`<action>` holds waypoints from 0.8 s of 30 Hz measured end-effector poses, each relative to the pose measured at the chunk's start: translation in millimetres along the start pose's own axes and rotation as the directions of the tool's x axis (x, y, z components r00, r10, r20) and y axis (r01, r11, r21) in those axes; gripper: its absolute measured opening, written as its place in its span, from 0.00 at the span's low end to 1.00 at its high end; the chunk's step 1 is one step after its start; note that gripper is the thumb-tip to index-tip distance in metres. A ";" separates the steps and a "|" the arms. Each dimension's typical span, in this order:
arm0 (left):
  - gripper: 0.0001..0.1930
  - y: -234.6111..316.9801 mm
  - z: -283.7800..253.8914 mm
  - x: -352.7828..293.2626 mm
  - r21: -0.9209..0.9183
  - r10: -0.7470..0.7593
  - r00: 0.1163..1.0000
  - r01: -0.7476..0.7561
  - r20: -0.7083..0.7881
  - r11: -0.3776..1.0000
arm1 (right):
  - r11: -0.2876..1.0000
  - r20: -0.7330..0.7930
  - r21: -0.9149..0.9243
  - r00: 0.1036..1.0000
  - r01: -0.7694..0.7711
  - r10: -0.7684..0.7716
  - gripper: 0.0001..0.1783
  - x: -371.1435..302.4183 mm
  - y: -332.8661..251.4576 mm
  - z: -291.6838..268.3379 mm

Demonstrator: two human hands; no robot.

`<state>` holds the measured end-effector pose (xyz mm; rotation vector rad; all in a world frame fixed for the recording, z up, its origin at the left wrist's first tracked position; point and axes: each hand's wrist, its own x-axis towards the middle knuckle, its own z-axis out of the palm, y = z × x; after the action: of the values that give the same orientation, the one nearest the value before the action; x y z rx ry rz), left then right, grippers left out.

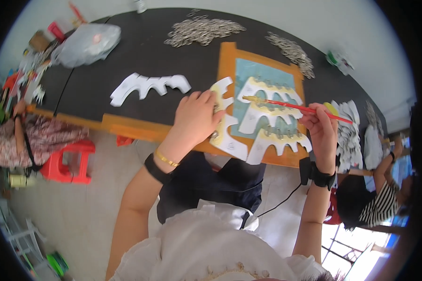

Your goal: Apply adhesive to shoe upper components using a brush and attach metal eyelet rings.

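Observation:
My right hand (321, 126) grips the red handle of a brush (290, 105), whose yellowish, coated tip lies over the upper scalloped white pieces. My left hand (197, 117) is closed at the edge of another scalloped white piece (229, 143), thumb and fingers against it. Yellow coating and metal pieces show along that piece, partly hidden by my hand. To its right, a scalloped white piece (257, 152) with a yellow edge carries several metal loops. Similar pieces (251, 121) lie above it on a light-blue sheet (244, 70).
Orange tape (227, 58) borders the sheet on the black table (140, 51). A plain white scalloped piece (150, 85) lies left. Metal ring piles (204, 30) and a plastic bag (89, 44) stand farther back. White pieces (349, 136) are stacked right. Other people sit at both sides.

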<state>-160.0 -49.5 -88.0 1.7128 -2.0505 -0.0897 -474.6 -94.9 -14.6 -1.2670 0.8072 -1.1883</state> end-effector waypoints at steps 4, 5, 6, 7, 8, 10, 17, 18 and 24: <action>0.21 -6.5 -13.7 0.4 -0.111 -0.013 0.996 0.023 0.089 0.994 | 0.975 -0.227 -0.059 0.949 0.212 -0.220 0.16 -42.3 -22.1 -28.1; 0.21 -11.4 -15.0 -1.9 -0.115 -0.019 0.998 0.026 0.064 0.993 | 0.971 -0.265 -0.082 0.935 0.224 -0.238 0.16 -54.6 -28.1 -37.6; 0.22 -13.4 -17.2 -1.9 -0.120 -0.031 0.997 0.040 0.076 0.992 | 0.942 -0.320 -0.179 0.889 0.282 -0.327 0.16 -66.0 -34.6 -49.4; 0.22 -14.9 -18.5 -1.6 -0.141 -0.030 0.997 0.039 0.065 0.989 | 0.903 -0.359 -0.276 0.836 0.330 -0.415 0.16 -76.6 -40.8 -60.5; 0.23 -14.7 -20.0 -0.8 -0.166 -0.037 0.997 0.047 0.061 0.985 | 0.895 -0.427 -0.299 0.792 0.332 -0.437 0.16 -88.7 -46.4 -68.4; 0.24 -13.2 -22.9 1.5 -0.209 -0.055 0.996 0.068 0.067 0.975 | 0.881 -0.498 -0.376 0.739 0.287 -0.454 0.16 -106.3 -49.8 -87.2; 0.25 -6.8 -28.6 -9.7 -0.219 -0.031 0.999 0.039 0.043 0.975 | 0.867 -0.599 -0.458 0.652 0.196 -0.464 0.17 -104.6 -24.8 -114.4; 0.25 -5.3 -29.7 -13.2 -0.226 -0.045 0.999 0.050 0.028 0.973 | 0.863 -0.598 -0.470 0.651 0.187 -0.467 0.17 -101.0 -22.7 -115.7; 0.25 -8.9 -38.1 -39.1 -0.313 -0.131 0.991 0.117 -0.023 0.942 | 0.803 -0.560 -0.584 0.657 0.119 -0.504 0.17 -83.7 -15.9 -116.4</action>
<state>-132.6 -5.4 -69.0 1.6264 -1.7836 -0.3918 -608.7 -45.0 -32.5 -1.4209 1.5868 -1.8995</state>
